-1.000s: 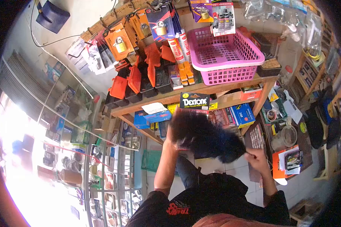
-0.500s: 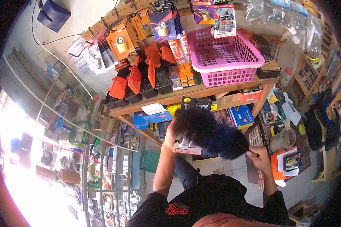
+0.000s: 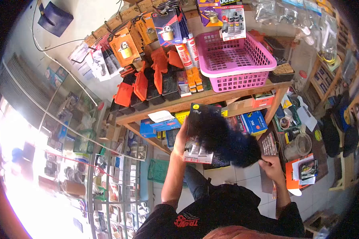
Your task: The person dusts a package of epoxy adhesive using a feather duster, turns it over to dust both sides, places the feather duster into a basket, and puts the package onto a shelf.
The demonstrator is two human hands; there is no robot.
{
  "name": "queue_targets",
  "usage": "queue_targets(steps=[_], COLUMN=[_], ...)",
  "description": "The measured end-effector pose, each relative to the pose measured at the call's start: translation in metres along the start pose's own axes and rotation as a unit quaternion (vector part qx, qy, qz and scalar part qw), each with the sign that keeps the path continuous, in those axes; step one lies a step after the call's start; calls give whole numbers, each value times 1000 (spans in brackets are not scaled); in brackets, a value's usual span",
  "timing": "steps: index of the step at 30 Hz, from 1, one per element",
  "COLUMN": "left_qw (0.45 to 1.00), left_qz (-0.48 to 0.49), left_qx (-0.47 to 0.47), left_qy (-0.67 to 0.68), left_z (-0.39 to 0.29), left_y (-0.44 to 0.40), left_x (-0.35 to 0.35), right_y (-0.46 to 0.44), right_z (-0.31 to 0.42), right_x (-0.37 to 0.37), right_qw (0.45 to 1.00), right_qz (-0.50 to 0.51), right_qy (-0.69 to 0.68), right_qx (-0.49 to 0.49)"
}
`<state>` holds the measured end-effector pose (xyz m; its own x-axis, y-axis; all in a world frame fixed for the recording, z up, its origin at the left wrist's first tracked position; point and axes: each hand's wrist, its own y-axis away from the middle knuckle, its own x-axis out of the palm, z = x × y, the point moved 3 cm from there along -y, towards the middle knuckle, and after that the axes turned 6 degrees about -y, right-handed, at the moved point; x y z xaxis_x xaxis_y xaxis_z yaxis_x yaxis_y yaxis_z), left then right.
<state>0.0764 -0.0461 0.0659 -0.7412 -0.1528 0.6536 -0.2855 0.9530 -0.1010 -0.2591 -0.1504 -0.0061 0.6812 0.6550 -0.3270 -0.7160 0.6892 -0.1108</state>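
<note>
My left hand (image 3: 181,142) grips the left edge of a carded pack of epoxy adhesive (image 3: 199,156), held upright in front of me. Across the card lies a dark fluffy feather duster (image 3: 227,139), blurred and hiding most of the card's front. The duster's right end is in my right hand (image 3: 272,166), whose fingers are closed round it; the handle itself is mostly covered. Only the card's top with a yellow spot and its lower strip with tubes show past the feathers.
Behind stands a wooden shelf (image 3: 171,106) bearing a pink basket (image 3: 239,73), black bins with orange lids (image 3: 140,85) and sealant tubes. Carded padlocks (image 3: 125,49) hang above. To the left is a glass display case (image 3: 89,175); at right, a low table holds a clear tub (image 3: 299,145).
The duster has shifted slightly down and right over the card, uncovering more of its upper left. Both hands stay nearly in place.
</note>
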Motion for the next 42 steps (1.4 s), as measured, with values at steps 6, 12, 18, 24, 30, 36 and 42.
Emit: queue_targets(steps=[6,12,18,24,30,36,42], left_qw=[994,992,994,979,994,983,998], left_qz=[-79,-44,-21,-147,-28,-153,-50], left_qx=[25,-11,-11,55,108,62,13], left_qy=[-73,120,106,127,3,76,42], left_z=[3,-5,7,21,21,32,31], left_y=[-5,-8,-14,-14,1,6,9], left_x=[-12,14,-22,-44,-23,-29,-16], right_y=[-1,-5,-21,-22,-21,-19,-7], right_z=[23,7,22,14,-7,-6,3], right_x=[8,8,-2,0,7,12,13], right_qw=[999,997,990,988,991,989,978], right_qz=[38,73,144,157,130,143,202], right_qy=[-19,-24,1,-3,-18,-40,-34], right_qx=[9,16,3,9,14,2,45])
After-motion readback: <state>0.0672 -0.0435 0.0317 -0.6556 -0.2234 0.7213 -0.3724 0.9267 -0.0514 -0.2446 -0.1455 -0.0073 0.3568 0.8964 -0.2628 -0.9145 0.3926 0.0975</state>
